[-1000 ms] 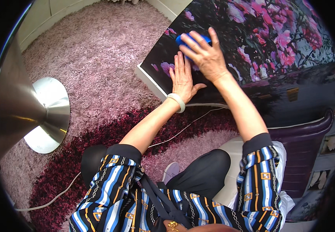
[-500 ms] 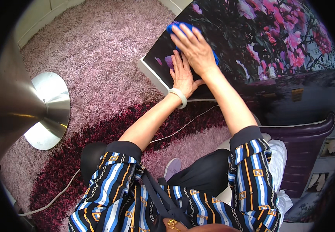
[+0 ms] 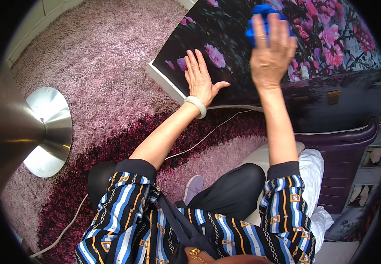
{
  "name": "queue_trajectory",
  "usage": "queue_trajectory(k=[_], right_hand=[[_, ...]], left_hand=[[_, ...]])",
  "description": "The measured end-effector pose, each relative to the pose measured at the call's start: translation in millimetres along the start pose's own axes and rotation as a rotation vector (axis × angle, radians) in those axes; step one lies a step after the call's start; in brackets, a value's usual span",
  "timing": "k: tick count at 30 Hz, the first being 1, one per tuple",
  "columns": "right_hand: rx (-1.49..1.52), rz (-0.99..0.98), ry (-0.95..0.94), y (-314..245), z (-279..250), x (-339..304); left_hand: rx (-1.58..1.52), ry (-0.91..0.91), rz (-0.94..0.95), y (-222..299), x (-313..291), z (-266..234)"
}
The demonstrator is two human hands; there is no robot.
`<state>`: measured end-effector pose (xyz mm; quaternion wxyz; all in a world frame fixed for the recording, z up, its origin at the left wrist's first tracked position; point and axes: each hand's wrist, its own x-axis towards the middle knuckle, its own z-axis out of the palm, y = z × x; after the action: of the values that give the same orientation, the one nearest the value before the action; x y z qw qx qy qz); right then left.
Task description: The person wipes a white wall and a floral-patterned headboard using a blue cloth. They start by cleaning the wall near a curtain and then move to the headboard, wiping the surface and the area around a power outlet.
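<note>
A large dark panel point(image 3: 236, 66) printed with pink flowers fills the upper right, its white side edge showing at the lower left corner. My left hand point(image 3: 200, 83), with a pale bangle point(image 3: 195, 107) at the wrist, lies flat on the panel near that corner, fingers stretched and thumb out, holding nothing. Farther right, my right hand point(image 3: 272, 57) presses a bunched blue cloth point(image 3: 267, 9) against the flowered surface. Its fingers reach over the cloth and cover part of it; they are slightly blurred.
A shiny metal base point(image 3: 52, 132) of a stand is at the left on the shaggy pink and maroon rug point(image 3: 107, 57). A thin white cord point(image 3: 208, 134) crosses the rug below the panel. On the right stand a dark purple padded piece of furniture point(image 3: 331, 163) and white bedding point(image 3: 311, 171).
My right hand has slid the blue cloth to the right across the panel, away from my left hand. The left hand stays almost in place, now fully uncovered.
</note>
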<state>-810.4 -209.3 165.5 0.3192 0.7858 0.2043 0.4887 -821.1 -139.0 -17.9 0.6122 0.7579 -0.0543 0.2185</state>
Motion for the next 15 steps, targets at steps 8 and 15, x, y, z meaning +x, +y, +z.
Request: queue_trajectory(k=[8, 15], right_hand=[[0.054, -0.298, -0.271, -17, -5, -94], [-0.088, 0.052, 0.07, 61, -34, -64]], left_hand=[[0.04, -0.001, 0.013, -6, 1, 0], [0.032, 0.068, 0.053, -14, -6, 14]])
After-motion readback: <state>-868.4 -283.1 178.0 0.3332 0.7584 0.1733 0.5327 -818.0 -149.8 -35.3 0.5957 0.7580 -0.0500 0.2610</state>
